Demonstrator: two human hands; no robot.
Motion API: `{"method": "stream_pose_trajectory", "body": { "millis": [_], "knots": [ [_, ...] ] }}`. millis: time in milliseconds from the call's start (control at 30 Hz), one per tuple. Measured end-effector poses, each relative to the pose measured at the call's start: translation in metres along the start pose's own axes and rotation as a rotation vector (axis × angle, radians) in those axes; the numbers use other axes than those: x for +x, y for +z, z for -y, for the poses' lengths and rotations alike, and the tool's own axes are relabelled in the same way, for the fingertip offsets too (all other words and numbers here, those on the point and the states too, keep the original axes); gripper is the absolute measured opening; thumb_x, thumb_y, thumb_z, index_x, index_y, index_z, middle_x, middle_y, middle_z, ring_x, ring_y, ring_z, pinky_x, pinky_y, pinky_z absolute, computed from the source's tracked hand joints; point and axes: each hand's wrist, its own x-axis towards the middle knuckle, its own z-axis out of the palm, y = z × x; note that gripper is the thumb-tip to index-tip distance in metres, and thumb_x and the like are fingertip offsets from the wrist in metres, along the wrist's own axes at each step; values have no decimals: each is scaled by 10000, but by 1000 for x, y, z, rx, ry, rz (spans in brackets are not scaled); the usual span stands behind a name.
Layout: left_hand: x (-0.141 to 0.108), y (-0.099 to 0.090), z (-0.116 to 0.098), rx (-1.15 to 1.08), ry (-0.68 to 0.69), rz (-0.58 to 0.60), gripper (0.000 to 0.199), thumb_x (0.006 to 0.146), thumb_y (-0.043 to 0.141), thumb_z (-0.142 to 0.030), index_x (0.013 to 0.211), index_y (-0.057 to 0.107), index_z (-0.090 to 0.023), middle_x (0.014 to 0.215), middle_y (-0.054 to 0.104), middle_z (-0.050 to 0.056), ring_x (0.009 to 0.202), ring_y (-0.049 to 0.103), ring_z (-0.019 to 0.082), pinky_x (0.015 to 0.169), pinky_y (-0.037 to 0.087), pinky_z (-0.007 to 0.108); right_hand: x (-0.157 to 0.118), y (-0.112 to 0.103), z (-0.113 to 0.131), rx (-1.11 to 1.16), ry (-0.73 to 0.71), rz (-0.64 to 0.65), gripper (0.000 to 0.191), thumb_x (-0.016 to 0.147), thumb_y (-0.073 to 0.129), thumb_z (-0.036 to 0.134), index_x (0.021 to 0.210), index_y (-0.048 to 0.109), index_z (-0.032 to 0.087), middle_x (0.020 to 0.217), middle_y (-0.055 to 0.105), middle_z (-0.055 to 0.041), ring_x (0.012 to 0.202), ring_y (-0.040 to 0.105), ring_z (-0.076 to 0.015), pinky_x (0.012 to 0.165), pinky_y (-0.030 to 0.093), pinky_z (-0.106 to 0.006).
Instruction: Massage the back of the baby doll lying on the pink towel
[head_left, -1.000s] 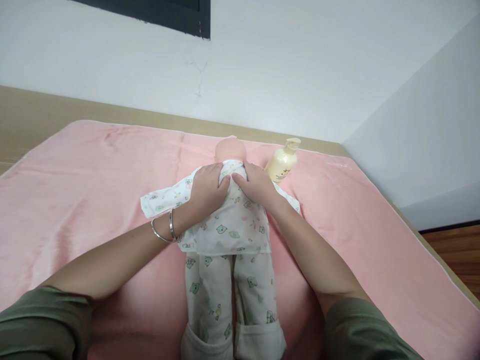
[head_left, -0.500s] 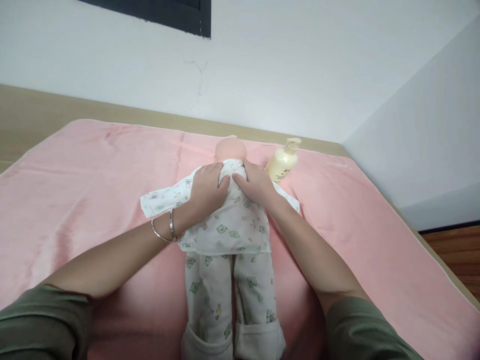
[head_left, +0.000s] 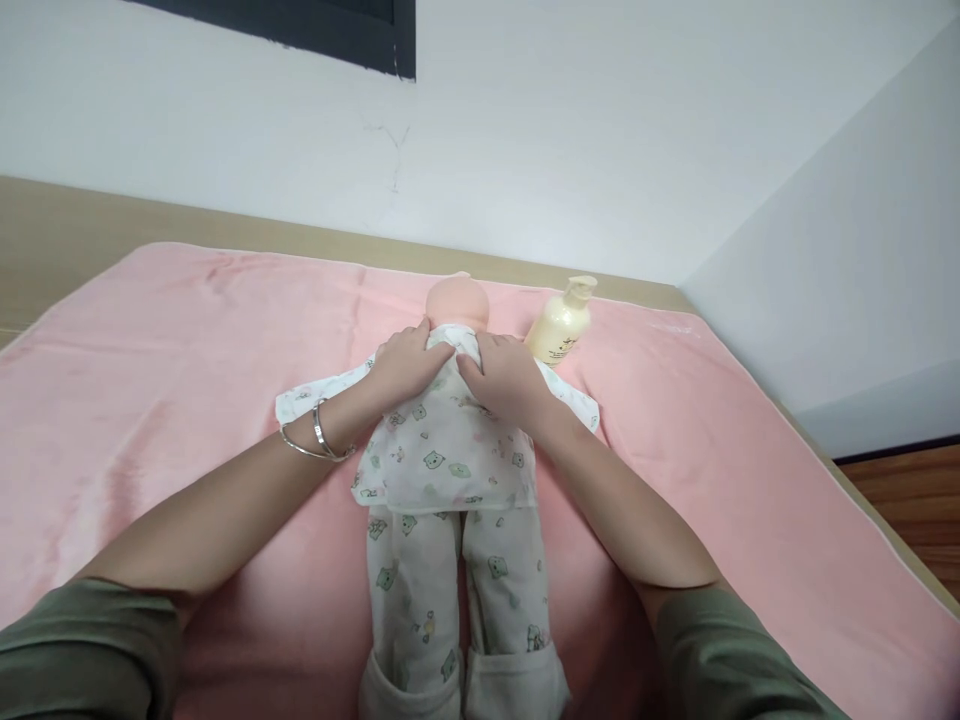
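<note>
A baby doll [head_left: 457,301] lies stretched out on a pink cover, its head toward the wall. It wears a white top [head_left: 465,455] printed with small animals, the sleeves spread to both sides, and matching trousers [head_left: 420,595] with plain cuffs. My left hand [head_left: 409,368] lies on the doll's left-side shoulder in view, thumb apart from the fingers. On the other shoulder rests my right hand [head_left: 511,374], its thumb pointing in toward the neckline. Both hands are open, palms down on the cloth. The doll's face does not show.
Close beyond my right hand stands a pale yellow pump bottle [head_left: 561,328]. The pink cover [head_left: 720,470] spreads over a wooden surface [head_left: 67,215] against a white wall [head_left: 247,130]. A dark frame [head_left: 337,35] is at the top, and brown wood [head_left: 915,520] shows at the right.
My left hand has shifted slightly outward, its fingers now turned more toward the doll's neck and shoulder. My right hand has moved slightly down. The bottle stays in place.
</note>
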Motion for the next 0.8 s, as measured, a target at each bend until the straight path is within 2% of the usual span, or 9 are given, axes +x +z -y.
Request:
{"method": "stream_pose_trajectory", "body": {
  "millis": [167,333,433,533,667,733,800],
  "knots": [
    [-4,4,-2,108,36,-57,491,917,346,-411,1278,566,-161,1131,697,181,1106,632,386,913,496,510,-4,-4,5,-6,-24,-11,284,1010,411,319,1010,631,141,1088,729,-162,1037,638,-321,920,461,-418],
    [-24,10,-9,204,146,-122,362,947,343,-344,1066,624,-148,1089,691,172,1054,629,353,936,498,494,12,-1,-16,176,111,51,405,1030,376,465,1078,639,161,1140,734,-155,1037,664,-312,871,488,-398],
    [-36,13,-13,283,220,-197,373,961,352,-316,1135,599,-97,1157,663,213,1130,603,364,987,480,495,18,1,-21,180,160,81,495,1036,345,523,1148,631,136,1205,715,-177,1052,667,-316,885,495,-403],
    [-34,11,-12,279,229,-200,393,968,364,-337,1173,582,-82,1194,656,226,1166,593,371,1010,472,499,7,2,-9,34,108,53,481,1056,307,421,1144,638,84,1167,714,-204,1076,653,-334,948,476,-434],
    [-18,3,-7,144,111,-65,380,973,337,-384,1057,607,-131,1080,700,175,1010,653,326,881,524,456,-17,3,11,-160,-94,-84,416,1032,311,259,1177,616,16,1199,677,-260,1162,598,-371,1041,417,-476],
    [-17,2,-6,150,92,-51,397,978,319,-389,1044,612,-129,1054,702,175,990,658,327,871,526,460,-20,2,13,-117,-118,-101,362,1015,334,226,1149,625,56,1183,685,-237,1152,599,-353,1027,428,-454],
    [-25,6,-8,216,160,-123,423,983,315,-378,1071,617,-95,1069,689,211,1048,643,359,927,508,499,-14,1,7,-25,-59,-58,301,1006,362,229,1063,640,129,1084,718,-174,1040,638,-308,934,473,-408]
  ]
}}
